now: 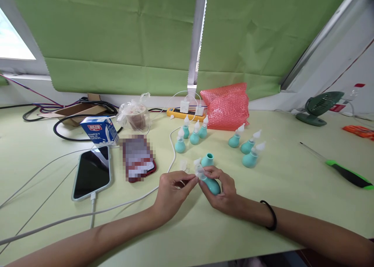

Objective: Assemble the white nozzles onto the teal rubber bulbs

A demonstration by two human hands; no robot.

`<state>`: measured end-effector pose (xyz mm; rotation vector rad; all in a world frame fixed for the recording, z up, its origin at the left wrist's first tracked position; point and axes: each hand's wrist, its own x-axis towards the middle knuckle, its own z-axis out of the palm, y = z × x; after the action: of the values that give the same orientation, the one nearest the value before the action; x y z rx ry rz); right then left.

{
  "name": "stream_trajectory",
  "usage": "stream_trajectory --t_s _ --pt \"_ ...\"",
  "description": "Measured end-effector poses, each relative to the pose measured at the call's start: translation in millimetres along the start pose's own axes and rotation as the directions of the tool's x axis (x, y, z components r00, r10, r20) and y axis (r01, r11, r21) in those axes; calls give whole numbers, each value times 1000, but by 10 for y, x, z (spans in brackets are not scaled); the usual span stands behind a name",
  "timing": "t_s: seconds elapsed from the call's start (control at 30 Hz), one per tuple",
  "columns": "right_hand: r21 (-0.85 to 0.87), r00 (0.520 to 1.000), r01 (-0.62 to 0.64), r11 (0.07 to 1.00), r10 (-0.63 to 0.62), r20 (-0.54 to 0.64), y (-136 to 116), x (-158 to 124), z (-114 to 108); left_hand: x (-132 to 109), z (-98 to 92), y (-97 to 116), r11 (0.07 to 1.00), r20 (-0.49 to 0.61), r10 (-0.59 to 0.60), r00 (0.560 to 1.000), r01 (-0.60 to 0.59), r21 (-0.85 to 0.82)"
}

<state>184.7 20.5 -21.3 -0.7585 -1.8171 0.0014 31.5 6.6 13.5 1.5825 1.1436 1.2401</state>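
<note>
At the near middle of the table (292,189), just above the surface: gripping a teal bulb (212,186) in the closed right hand (224,191), pinching the clear nozzle (199,170) at its neck between thumb and forefinger of the left hand (172,189). Looks like the seating step, nozzle into neck, not plainly home yet. Calls next for a straight push along the neck, holding the bulb firm without squashing it, well short of the finished bulbs (248,148) standing behind.

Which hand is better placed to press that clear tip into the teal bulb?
Left, probably. The left hand pinches the clear tip with its fingers, right at the bulb's mouth, while the right hand is wrapped around the teal bulb, steadying it.
</note>
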Motion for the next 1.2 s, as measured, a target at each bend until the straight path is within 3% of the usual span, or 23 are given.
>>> stream_trajectory --t_s 0.17,0.27,0.4,0.63,0.7,0.8,0.87,1.03,1.2 --pt "-6 999 44 999 -44 -4 24 26 0 -5 6 22 988 41 -110 993 114 -103" --pt "67 998 66 996 -67 3 32 48 -11 11 -16 55 987 49 -130 990 134 -85" --pt "244 999 33 969 -40 23 26 59 -38 54 -61 112 999 65 -34 997 35 -23" --pt "493 974 -216 843 223 44 79 108 -35 160 -169 81 969 50 161 986 -167 180" --pt "508 970 -224 831 240 35 103 123 -33 211 -207 19 888 111 278 954 -299 349" --pt "430 982 -187 883 167 84 103 108 -50 273 -238 -97 564 315 448 837 -538 626" --pt "340 987 -145 929 112 116 81 94 -69 290 -239 -173 412 395 468 790 -591 693" --pt "196 988 -24 980 -7 154 34 139 -89 281 -234 -288 301 449 487 750 -626 720" --pt "172 969 39 984 -79 232 54 185 -67 280 -260 -257 296 448 510 734 -640 709"
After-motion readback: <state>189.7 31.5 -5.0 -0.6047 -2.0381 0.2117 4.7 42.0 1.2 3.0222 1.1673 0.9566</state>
